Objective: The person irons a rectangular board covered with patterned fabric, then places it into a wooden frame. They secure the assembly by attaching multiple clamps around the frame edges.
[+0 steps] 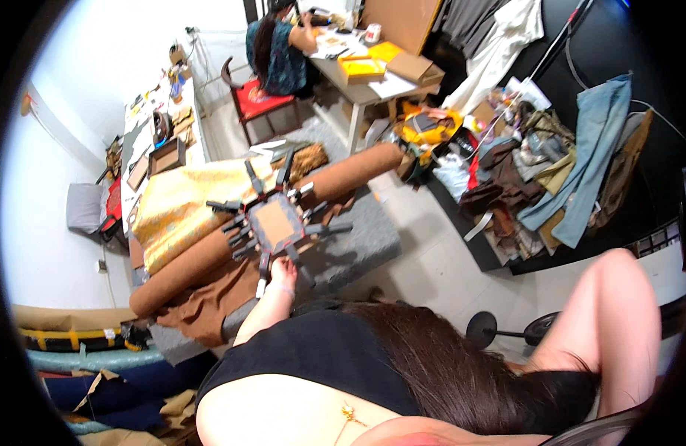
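My left hand [284, 273] reaches out over the grey table, its fingers curled at the near edge of a black multi-armed frame [297, 236]. Several dark arms stick out around this frame, and a flat tan square [275, 225] sits in its middle. Beneath and behind it lies a long brown roll of material [358, 167], running diagonally across the table. A crumpled brown sheet [209, 301] spreads on the near side of the roll. At the right my bare right arm [618, 305] is bent at the elbow; its hand is out of view.
Yellow patterned fabric [176, 204] covers the left of the grey table [372, 230]. A person [272, 56] sits on a red chair [257, 100] at a far desk. Garments and fabric scraps [514, 167] heap on a black surface at right. Rolled materials [98, 360] lie lower left.
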The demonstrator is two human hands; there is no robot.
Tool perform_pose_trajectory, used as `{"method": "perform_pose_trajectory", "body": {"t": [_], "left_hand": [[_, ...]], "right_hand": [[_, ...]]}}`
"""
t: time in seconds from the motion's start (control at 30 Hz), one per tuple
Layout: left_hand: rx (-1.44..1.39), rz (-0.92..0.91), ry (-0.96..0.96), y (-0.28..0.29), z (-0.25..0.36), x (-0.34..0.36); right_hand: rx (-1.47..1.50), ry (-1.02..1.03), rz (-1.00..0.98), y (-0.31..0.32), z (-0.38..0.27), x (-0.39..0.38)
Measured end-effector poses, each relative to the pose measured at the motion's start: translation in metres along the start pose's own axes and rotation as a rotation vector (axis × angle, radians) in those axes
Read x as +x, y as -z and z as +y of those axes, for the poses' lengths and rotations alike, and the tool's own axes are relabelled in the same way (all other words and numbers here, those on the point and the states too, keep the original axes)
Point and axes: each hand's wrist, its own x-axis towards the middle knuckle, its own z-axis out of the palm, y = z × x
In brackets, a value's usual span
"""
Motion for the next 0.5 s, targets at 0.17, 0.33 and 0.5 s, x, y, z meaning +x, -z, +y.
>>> {"method": "perform_pose_trajectory", "body": {"t": [0.17, 0.33, 0.5], "left_hand": [[-0.021, 0.04, 0.023, -0.014, -0.013, 0.009], [0.222, -0.16, 0.018, -0.052, -0.034, -0.015], [0.006, -0.023, 0.018, -0.019, 0.018, -0.016]], "right_hand": [[0.335, -0.234, 0.038, -0.022, 0.016, -0.009], [0.415, -1.04, 0.099, -0.037, -0.016, -0.015], [0.42, -1.135, 0.071, -0.034, -0.045, 0.021]]}}
